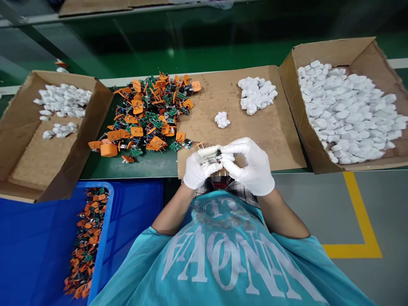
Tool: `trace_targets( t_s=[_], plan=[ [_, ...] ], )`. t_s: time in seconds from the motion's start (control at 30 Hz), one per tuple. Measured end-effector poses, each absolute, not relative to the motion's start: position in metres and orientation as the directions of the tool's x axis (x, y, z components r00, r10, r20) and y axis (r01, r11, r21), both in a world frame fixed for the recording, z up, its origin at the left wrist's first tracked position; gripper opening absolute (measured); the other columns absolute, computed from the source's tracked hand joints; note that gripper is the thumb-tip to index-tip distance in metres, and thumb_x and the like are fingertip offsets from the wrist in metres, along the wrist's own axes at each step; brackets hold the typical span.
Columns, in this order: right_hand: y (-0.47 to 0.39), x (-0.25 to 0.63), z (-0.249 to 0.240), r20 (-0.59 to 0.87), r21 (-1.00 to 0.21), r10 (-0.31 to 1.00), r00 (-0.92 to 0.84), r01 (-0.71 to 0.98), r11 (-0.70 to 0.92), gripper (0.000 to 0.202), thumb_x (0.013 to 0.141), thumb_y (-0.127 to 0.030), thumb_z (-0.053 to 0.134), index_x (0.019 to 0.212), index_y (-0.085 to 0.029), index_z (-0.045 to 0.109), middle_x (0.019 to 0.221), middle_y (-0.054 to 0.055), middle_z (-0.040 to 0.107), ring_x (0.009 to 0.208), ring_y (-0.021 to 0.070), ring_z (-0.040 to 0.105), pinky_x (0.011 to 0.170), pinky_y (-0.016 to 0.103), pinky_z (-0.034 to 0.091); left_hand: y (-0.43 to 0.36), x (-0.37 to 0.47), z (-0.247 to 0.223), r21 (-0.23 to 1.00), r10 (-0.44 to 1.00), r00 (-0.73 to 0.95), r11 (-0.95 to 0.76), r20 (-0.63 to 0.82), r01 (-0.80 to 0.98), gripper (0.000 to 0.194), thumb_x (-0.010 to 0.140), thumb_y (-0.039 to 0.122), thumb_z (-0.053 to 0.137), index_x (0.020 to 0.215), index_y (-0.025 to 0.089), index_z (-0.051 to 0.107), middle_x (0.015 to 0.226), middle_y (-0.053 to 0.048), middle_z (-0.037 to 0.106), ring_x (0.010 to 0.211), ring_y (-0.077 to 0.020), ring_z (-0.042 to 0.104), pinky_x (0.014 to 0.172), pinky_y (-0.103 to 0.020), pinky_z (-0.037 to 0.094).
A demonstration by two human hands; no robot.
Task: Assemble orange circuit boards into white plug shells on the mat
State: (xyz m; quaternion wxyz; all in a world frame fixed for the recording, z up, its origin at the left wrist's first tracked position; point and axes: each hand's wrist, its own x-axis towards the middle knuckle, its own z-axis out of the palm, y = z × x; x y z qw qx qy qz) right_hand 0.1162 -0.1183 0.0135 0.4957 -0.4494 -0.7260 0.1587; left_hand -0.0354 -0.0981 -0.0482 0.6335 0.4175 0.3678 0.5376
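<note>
Both hands wear white gloves and meet low over the cardboard sheet's front edge. My left hand (201, 166) is closed around a small green circuit board (218, 154), mostly hidden by the fingers. Thin metal prongs stick up beside the left fingers, and a bit of orange shows below. My right hand (250, 163) pinches at the same board from the right; whether a white piece is also in its fingertips is hidden. Just beyond lie a small cluster of white pieces (222, 120) and a larger white pile (256, 95). Orange parts wired to green boards (153, 121) are heaped left.
A cardboard box (338, 51) full of white pieces stands right. Another box (25, 170) with fewer white pieces stands left. Below it, a blue bin (106, 238) holds more orange parts with boards. The cardboard sheet (207, 93) lies on the green bench.
</note>
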Motion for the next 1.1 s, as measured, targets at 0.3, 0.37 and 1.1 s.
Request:
trace_targets(
  t_s=[0.3, 0.37, 1.1],
  plan=[
    [-0.119, 0.129, 0.006, 0.542, -0.746, 0.828, -0.147, 0.369, 0.554, 0.034, 0.083, -0.016, 0.066, 0.116, -0.026, 0.063, 0.103, 0.003, 0.071, 0.089, 0.0153, 0.069, 0.079, 0.028, 0.058, -0.098, -0.034, -0.047, 0.945, 0.993, 0.114, 0.019, 0.019, -0.327, 0.055, 0.047, 0.043, 0.089, 0.094, 0.021, 0.075, 0.091, -0.006, 0.076, 0.087, -0.0251, 0.072, 0.083, -0.037, 0.059],
    [-0.119, 0.13, 0.005, 0.6, -0.703, 0.789, -0.135, 0.383, 0.6, 0.031, 0.083, -0.013, 0.066, 0.11, -0.028, 0.067, 0.101, 0.002, 0.072, 0.089, 0.0148, 0.07, 0.079, 0.027, 0.058, -0.099, -0.034, -0.046, 0.957, 0.992, 0.125, 0.029, 0.007, -0.288, 0.056, 0.045, 0.044, 0.089, 0.094, 0.02, 0.076, 0.09, -0.007, 0.076, 0.087, -0.0256, 0.072, 0.082, -0.036, 0.06],
    [-0.115, 0.106, -0.009, 0.469, -0.882, 0.883, -0.001, 0.058, 0.468, 0.041, 0.072, -0.039, 0.079, 0.103, -0.024, 0.058, 0.107, 0.006, 0.065, 0.106, 0.0227, 0.064, 0.091, 0.042, 0.054, -0.117, -0.014, -0.022, 0.786, 0.959, 0.265, 0.242, -0.103, -0.569, 0.059, 0.058, 0.058, 0.079, 0.101, 0.019, 0.067, 0.087, -0.005, 0.073, 0.079, -0.0221, 0.071, 0.078, -0.037, 0.058]
  ],
)
